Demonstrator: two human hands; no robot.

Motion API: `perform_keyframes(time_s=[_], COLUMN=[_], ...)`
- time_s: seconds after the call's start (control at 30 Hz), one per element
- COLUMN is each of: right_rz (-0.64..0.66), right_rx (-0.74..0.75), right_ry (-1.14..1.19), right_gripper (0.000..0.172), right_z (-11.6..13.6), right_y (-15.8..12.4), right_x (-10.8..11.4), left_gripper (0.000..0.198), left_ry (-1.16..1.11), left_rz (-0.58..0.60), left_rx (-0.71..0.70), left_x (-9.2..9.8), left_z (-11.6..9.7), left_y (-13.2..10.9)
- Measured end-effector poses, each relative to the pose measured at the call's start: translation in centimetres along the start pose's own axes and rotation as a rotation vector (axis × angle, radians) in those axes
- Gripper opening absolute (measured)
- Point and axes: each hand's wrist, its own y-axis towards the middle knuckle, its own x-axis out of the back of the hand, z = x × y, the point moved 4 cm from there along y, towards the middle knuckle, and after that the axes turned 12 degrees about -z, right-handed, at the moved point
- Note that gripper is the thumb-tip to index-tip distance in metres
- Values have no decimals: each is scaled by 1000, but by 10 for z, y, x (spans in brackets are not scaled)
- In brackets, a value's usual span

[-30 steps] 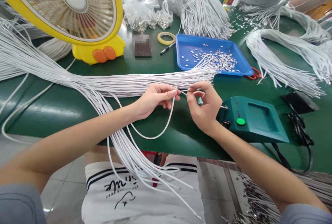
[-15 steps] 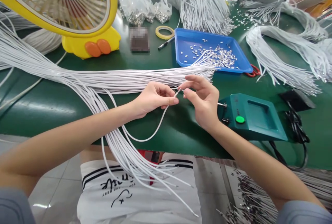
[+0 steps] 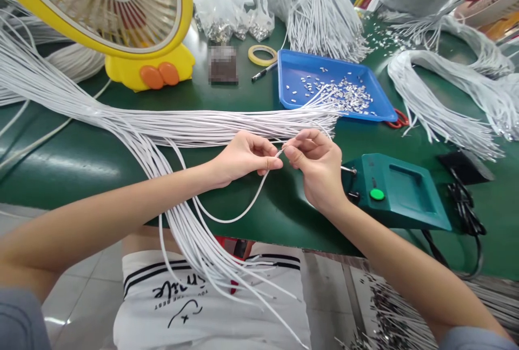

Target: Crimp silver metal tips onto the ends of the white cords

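My left hand (image 3: 252,160) pinches a single white cable (image 3: 256,196) close to its end, and the rest of that cable loops down and back to the left. At the cable's tip, the thumb and forefinger of my right hand (image 3: 315,163) are closed together. Whether a small part sits between those fingertips is too small to tell. Just behind both hands lies a thick bundle of white cables (image 3: 203,126). More cables from it hang over the table edge onto my lap.
A blue tray (image 3: 286,77) of small metal pieces stands behind the bundle. A green machine (image 3: 399,190) with a green button is right of my right hand. A yellow fan (image 3: 150,72), tape roll (image 3: 261,55), pen (image 3: 264,72) and bagged parts (image 3: 219,23) are farther back. Another person's hand shows top right.
My right thumb and forefinger have come together at the cable tip; before, they were apart. My left hand keeps its pinch. The whole view has shifted slightly.
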Motion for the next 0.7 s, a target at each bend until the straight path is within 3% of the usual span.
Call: perform_keyframes(time_s=[0.23,0.4,0.6,0.7], right_rz=[26,71,-4,31], right_rx=[-93,18,74,40], right_ry=[33,-32,-108,-71], right_gripper=[30,24,9,17], right_z=[-2,1,-1,-3], right_y=[-3,-1,5,6], right_x=[-2,-1,3,3], left_gripper=[31,27,25,27], left_ry=[-26,-20,-38,-38], left_rz=[-8,-13,23,51], left_rx=[10,1,-43,-48], left_x=[1,1,2,3], left_z=[-1,-1,-3,-1], left_y=[2,0,0,0])
